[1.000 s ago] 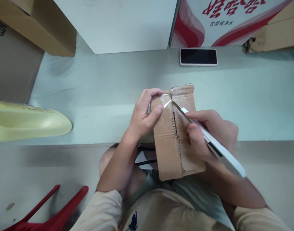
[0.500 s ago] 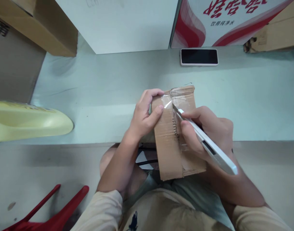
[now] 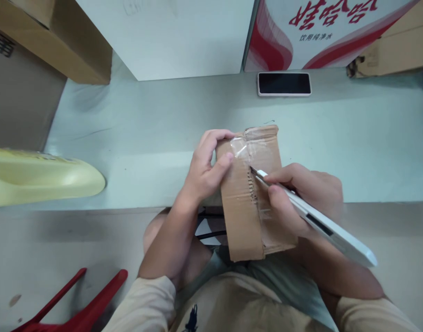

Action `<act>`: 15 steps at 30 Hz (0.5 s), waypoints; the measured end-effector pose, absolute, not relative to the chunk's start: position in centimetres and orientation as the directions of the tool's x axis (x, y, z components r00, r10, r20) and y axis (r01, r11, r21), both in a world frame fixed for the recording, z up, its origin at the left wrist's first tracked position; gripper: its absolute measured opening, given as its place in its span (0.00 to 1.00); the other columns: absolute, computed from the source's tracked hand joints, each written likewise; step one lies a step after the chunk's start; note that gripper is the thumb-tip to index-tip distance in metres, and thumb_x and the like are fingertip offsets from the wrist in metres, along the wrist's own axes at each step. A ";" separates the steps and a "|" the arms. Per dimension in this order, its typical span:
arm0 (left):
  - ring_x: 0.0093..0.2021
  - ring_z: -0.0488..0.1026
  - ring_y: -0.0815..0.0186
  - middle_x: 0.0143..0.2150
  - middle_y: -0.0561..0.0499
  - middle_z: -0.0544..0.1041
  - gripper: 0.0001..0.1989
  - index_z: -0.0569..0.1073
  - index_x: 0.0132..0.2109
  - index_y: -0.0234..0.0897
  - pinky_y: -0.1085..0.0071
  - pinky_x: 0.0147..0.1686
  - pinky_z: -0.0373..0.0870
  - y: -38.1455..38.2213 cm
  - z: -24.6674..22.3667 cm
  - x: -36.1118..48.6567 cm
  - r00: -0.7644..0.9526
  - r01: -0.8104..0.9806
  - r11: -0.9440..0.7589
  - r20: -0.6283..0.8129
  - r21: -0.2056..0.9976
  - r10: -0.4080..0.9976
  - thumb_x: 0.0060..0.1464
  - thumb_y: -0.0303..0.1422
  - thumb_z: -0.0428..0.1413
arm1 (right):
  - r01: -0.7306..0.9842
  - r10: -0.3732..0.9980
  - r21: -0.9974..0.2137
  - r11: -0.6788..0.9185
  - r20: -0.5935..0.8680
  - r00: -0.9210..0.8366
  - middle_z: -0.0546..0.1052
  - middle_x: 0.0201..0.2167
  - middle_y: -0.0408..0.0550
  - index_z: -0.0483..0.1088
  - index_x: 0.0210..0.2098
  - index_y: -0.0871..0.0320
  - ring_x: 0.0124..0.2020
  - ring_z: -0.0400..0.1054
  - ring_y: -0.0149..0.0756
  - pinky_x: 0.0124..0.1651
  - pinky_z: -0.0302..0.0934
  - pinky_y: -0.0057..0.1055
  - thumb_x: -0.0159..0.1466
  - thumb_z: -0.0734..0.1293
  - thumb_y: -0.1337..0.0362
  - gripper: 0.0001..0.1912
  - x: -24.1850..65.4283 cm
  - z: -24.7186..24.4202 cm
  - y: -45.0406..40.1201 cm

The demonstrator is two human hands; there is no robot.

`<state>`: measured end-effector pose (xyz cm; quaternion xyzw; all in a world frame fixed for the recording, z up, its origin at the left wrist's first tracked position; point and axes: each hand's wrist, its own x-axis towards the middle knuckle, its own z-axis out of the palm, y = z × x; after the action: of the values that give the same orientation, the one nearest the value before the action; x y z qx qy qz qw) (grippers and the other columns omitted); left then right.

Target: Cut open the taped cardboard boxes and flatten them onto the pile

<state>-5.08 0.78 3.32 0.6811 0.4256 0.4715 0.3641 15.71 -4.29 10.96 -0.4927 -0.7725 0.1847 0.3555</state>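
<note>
Cardboard box [image 3: 241, 216] at table [image 3: 156, 115] edge is clamped by left hand [image 3: 202, 173] and met at its seam [image 3: 252, 186] by 1 knife [image 3: 349, 245] gripped in right hand [image 3: 315, 193], blade [image 3: 253, 171] best kept shallow and clear of left fingers [image 3: 217, 134].

We see the box [image 3: 241, 216] at centre, across the table's [image 3: 156, 115] front edge, the knife [image 3: 330, 230] over its right side. Behind it, on the table, lies 1 phone [image 3: 284, 84] — before the water carton [image 3: 311, 53]. 1 container [image 3: 45, 180] is at left.
</note>
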 end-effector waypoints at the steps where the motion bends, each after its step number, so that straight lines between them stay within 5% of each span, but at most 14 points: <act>1: 0.55 0.75 0.53 0.55 0.45 0.78 0.23 0.72 0.55 0.45 0.53 0.60 0.74 0.8 3.5 -5.1 0.182 0.230 -0.360 0.323 0.904 0.929 0.68 0.57 0.52 | 0.625 0.881 -0.624 0.470 0.380 -0.283 0.70 0.16 0.35 0.71 0.32 0.54 0.14 0.60 0.25 0.19 0.52 0.25 0.63 0.65 0.68 0.04 15.8 11.0 -4.3; 15: 0.50 0.74 0.55 0.48 0.45 0.77 0.24 0.70 0.36 0.42 0.58 0.53 0.75 0.7 4.2 -5.4 0.040 -0.167 -0.117 0.126 0.979 0.991 0.51 0.58 0.64 | 0.541 0.784 -0.569 0.619 0.482 -0.391 0.72 0.16 0.34 0.70 0.34 0.52 0.15 0.64 0.27 0.21 0.58 0.24 0.62 0.65 0.69 0.05 16.0 10.7 -3.8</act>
<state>-5.41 0.68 4.25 0.4992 0.4127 0.5564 0.5205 16.00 -3.84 10.74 -0.4050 -0.8180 0.1623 0.3748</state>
